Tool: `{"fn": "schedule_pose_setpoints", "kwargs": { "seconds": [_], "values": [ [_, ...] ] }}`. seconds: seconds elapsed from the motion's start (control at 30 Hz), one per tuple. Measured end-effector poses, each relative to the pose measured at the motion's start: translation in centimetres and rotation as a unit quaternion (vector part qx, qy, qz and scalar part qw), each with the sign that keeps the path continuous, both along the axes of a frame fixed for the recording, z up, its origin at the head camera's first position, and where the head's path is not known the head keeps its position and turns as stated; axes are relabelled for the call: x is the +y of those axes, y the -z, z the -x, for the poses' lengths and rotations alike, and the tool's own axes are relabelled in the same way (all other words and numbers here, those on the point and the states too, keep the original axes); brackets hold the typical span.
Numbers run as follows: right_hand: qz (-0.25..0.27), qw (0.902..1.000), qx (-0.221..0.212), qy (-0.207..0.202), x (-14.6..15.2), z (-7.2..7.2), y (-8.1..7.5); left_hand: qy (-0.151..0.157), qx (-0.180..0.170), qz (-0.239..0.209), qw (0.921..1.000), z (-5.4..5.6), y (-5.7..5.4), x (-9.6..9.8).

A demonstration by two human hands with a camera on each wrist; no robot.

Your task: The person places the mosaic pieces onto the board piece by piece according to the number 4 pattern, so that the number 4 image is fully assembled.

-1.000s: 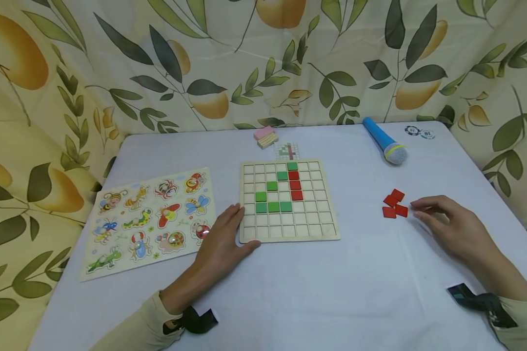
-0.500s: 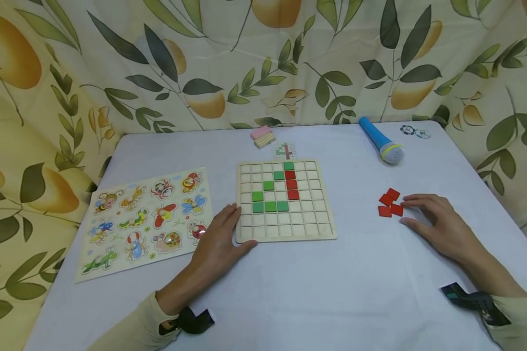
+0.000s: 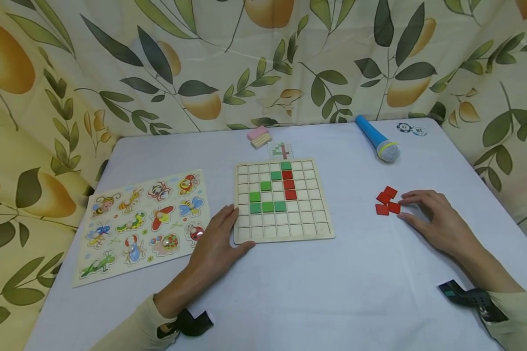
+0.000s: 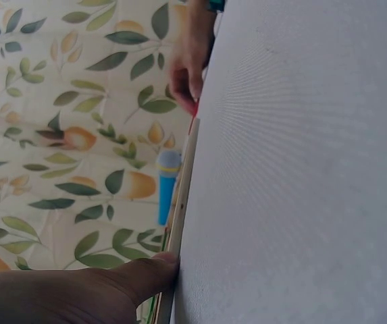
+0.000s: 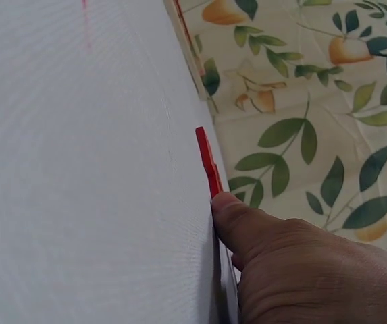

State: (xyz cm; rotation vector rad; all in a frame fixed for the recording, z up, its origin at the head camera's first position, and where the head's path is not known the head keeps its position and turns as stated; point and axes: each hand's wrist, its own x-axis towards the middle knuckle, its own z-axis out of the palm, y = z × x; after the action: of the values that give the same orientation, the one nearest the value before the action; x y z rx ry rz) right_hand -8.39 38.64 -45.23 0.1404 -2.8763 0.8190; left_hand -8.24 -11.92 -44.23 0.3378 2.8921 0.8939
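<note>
A square wooden grid board (image 3: 285,233) lies mid-table, with several green tiles (image 3: 268,206) and a column of red tiles (image 3: 289,185) in its cells. My left hand (image 3: 214,243) rests at its lower left corner, fingers along the left side and thumb on the near edge; the left wrist view shows that thumb (image 4: 136,277) against the edge. To the right lies a small group of loose red tiles (image 3: 382,209). My right hand (image 3: 439,222) is beside them, thumb and forefinger apart at the nearest tile. In the right wrist view the thumb tip (image 5: 227,202) appears to touch red.
An insect picture board (image 3: 127,239) lies left of my left hand. Behind the grid are a small pattern card (image 3: 281,150) and pink and striped blocks (image 3: 259,137). A blue microphone (image 3: 377,139) lies at the back right. A patterned cloth (image 3: 246,63) hangs behind the table.
My right hand has moved slightly left, closer to the loose red tiles. The left hand stays at the grid board's corner. The whole head view has shifted a little.
</note>
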Motion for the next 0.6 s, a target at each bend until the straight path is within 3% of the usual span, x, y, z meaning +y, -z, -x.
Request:
{"fn": "schedule_pose_setpoints", "kwargs": {
  "seconds": [0.27, 0.6],
  "values": [
    [-0.002, 1.0000, -0.003, 0.007, -0.2, 0.1, -0.4, -0.002, 0.003, -0.004, 1.0000, 0.0, -0.1, -0.2],
    [-0.010, 0.9990, -0.042, 0.014, -0.5, -0.4, -1.3, 0.001, 0.000, -0.008, 1.0000, 0.1, 0.2, -0.1]
  ]
}}
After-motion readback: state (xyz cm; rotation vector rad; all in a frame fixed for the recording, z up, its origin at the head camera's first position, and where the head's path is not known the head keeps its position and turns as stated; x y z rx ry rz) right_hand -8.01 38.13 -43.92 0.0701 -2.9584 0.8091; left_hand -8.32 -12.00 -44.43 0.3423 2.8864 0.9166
